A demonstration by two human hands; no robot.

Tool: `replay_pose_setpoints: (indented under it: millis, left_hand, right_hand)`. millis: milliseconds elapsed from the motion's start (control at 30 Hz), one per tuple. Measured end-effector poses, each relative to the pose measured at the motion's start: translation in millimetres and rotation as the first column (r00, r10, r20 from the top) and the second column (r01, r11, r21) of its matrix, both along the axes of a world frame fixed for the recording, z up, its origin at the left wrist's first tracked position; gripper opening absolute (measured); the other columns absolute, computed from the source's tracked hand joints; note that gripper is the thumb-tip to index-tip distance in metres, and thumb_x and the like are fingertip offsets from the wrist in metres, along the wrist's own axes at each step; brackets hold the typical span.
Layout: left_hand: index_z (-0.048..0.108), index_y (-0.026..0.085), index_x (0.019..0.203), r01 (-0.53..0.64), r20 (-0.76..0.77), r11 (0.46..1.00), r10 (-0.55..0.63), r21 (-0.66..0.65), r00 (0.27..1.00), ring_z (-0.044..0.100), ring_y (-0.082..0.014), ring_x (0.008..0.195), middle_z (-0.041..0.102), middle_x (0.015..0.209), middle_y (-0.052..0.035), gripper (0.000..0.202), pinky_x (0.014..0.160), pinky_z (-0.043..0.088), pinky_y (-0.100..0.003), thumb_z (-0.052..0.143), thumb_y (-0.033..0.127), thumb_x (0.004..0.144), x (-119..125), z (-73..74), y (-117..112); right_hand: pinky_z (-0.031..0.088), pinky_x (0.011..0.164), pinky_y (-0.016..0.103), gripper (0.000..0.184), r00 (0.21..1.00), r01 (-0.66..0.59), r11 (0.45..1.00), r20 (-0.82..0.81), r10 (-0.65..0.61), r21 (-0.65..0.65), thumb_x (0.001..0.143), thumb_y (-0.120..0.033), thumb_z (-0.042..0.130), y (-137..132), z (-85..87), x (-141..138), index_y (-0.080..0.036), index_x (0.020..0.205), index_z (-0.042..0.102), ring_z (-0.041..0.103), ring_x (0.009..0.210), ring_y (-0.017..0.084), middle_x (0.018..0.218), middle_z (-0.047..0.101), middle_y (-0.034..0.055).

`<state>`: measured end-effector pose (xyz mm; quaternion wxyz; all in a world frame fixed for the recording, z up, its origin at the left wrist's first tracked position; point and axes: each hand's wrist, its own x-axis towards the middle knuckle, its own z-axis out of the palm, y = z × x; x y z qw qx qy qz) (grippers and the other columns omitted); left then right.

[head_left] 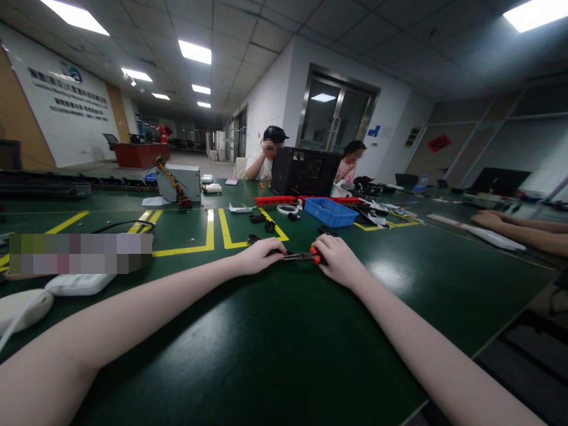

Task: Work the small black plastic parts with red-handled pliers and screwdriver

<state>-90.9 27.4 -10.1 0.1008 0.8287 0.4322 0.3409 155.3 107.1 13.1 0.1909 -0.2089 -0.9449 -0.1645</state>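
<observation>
My left hand (258,254) rests closed on the green table (284,343), fingers curled round a small dark item at the tip of a pair of pliers (299,255). My right hand (337,259) is closed on the pliers' red and black handles. The pliers lie level between both hands, jaws pointing left toward the left hand. What the left fingers pinch is too small to name.
Beyond the hands lie small black parts (266,225), a blue bin (331,211), red trays (275,200), a black computer case (305,171) and a power supply (178,183) with coloured wires. Two people sit behind the case. Another person's arm (519,228) lies at right. White devices (80,284) sit at left.
</observation>
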Motion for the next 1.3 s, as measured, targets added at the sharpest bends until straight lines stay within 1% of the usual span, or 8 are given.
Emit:
replay_pose_setpoints:
  millis: [67, 200, 333, 467, 667, 800, 967, 1300]
  left_hand:
    - [0.062, 0.015, 0.097, 0.018, -0.011, 1.0, -0.018, 0.002, 1.0, 0.059, -0.0187, 0.096, 0.064, 0.101, -0.0069, 0.013, 0.088, 0.046, -0.032, 0.051, 0.02, 0.092, 0, 0.8, -1]
    - [0.061, 0.017, 0.098, 0.039, -0.029, 0.999, -0.039, 0.001, 0.999, 0.058, -0.0191, 0.098, 0.063, 0.103, -0.0064, 0.012, 0.09, 0.046, -0.033, 0.052, 0.02, 0.091, 2, 3.2, -4]
    - [0.06, 0.017, 0.098, 0.062, -0.026, 0.998, -0.061, 0.027, 0.998, 0.058, -0.0192, 0.101, 0.063, 0.106, -0.0064, 0.011, 0.092, 0.045, -0.033, 0.052, 0.02, 0.092, 2, 4.3, -6]
    - [0.06, 0.017, 0.098, 0.049, -0.009, 0.997, -0.048, 0.054, 0.999, 0.057, -0.0195, 0.104, 0.062, 0.109, -0.0072, 0.011, 0.093, 0.045, -0.033, 0.052, 0.021, 0.091, 2, 3.7, -6]
    - [0.061, 0.016, 0.101, 0.021, 0.01, 1.0, -0.021, 0.022, 1.0, 0.06, -0.0191, 0.098, 0.065, 0.103, -0.0063, 0.013, 0.09, 0.046, -0.034, 0.053, 0.021, 0.091, 3, 4.5, -8]
    - [0.062, 0.015, 0.101, 0.011, 0.028, 1.0, -0.01, -0.015, 1.0, 0.061, -0.0191, 0.097, 0.066, 0.103, -0.0067, 0.014, 0.09, 0.047, -0.034, 0.054, 0.02, 0.091, 4, 6.0, -10]
    - [0.062, 0.014, 0.1, 0.015, 0.01, 0.999, -0.015, -0.035, 1.0, 0.062, -0.0193, 0.096, 0.067, 0.102, -0.0077, 0.015, 0.088, 0.047, -0.033, 0.054, 0.022, 0.091, 5, 6.4, -10]
    - [0.058, 0.017, 0.099, 0.011, -0.103, 1.0, -0.01, 0.014, 0.995, 0.059, -0.0198, 0.098, 0.063, 0.103, -0.0065, 0.013, 0.088, 0.046, -0.033, 0.051, 0.026, 0.093, 5, 7.1, -12]
  right_hand:
    - [0.038, 0.082, 0.037, 0.025, 1.0, 0.017, 0.999, -0.004, -0.017, 0.037, 0.075, -0.012, 0.054, -1, 2.1, 1, -0.017, 0.099, 0.053, 0.05, 0.097, 0.026, 0.106, 0.057, 0.0118]
    - [0.037, 0.083, 0.038, 0.028, 0.998, 0.065, 0.997, -0.028, -0.063, 0.048, 0.071, -0.008, 0.054, -4, 3.6, 0, -0.017, 0.097, 0.055, 0.049, 0.098, 0.027, 0.102, 0.059, 0.0112]
    - [0.038, 0.079, 0.036, 0.024, 0.995, 0.094, 0.995, -0.029, -0.093, 0.044, 0.07, -0.011, 0.056, -6, 3.1, -1, -0.018, 0.093, 0.056, 0.05, 0.094, 0.027, 0.096, 0.06, 0.0102]
    - [0.038, 0.074, 0.034, 0.021, 0.992, 0.123, 0.991, -0.011, -0.123, 0.053, 0.07, -0.014, 0.056, -8, 3.3, -2, -0.018, 0.09, 0.056, 0.051, 0.087, 0.025, 0.092, 0.06, 0.0093]
    - [0.038, 0.076, 0.034, 0.023, 0.993, 0.12, 0.992, -0.02, -0.119, 0.046, 0.07, -0.015, 0.056, -3, 3.7, 3, -0.018, 0.093, 0.055, 0.052, 0.089, 0.025, 0.095, 0.059, 0.0097]
    - [0.04, 0.075, 0.033, 0.029, 0.994, 0.106, 0.994, -0.021, -0.105, 0.018, 0.07, -0.017, 0.056, 0, 1.8, 4, -0.017, 0.099, 0.055, 0.053, 0.085, 0.022, 0.105, 0.057, 0.01]
    - [0.039, 0.073, 0.032, 0.016, 0.993, 0.116, 0.992, 0.032, -0.118, 0.047, 0.071, -0.017, 0.057, -1, 1.3, 3, -0.018, 0.086, 0.055, 0.052, 0.082, 0.022, 0.094, 0.058, 0.0092]
    - [0.037, 0.069, 0.032, 0.01, 0.988, 0.134, 0.99, 0.068, -0.137, 0.044, 0.071, -0.02, 0.059, -6, 3.4, 1, -0.019, 0.079, 0.055, 0.052, 0.076, 0.021, 0.084, 0.059, 0.0072]
